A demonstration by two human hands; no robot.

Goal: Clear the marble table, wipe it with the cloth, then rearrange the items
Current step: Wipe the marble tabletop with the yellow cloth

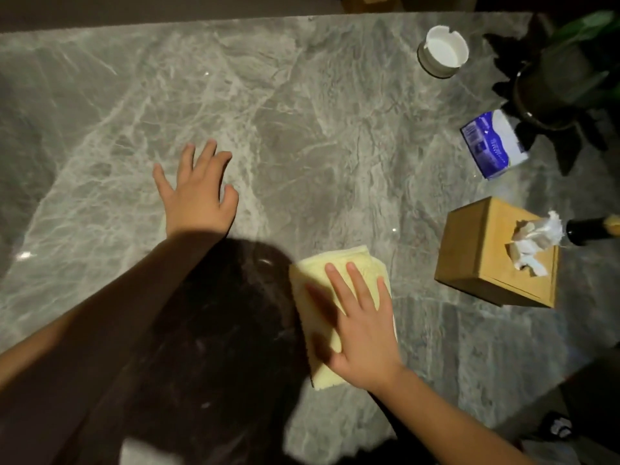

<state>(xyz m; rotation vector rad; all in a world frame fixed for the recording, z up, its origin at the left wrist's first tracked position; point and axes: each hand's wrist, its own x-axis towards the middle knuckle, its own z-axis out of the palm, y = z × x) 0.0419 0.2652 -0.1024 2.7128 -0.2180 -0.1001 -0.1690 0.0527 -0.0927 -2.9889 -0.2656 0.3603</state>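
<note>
A folded yellow cloth (317, 273) lies on the grey marble table (302, 129) near its front edge. My right hand (360, 327) presses flat on the cloth with straight fingers. My left hand (198, 189) rests on the bare marble further left and back, fingers spread and slightly bent, holding nothing. At the right side stand a wooden tissue box (486, 260) with a tissue sticking out, a blue and white tissue pack (493, 144), a white ashtray (443, 50) and a dark potted plant (550, 92).
A dark bottle (590, 229) lies behind the tissue box at the right edge. My shadow darkens the marble between my arms. The table's far edge runs along the top, with a brown object beyond it.
</note>
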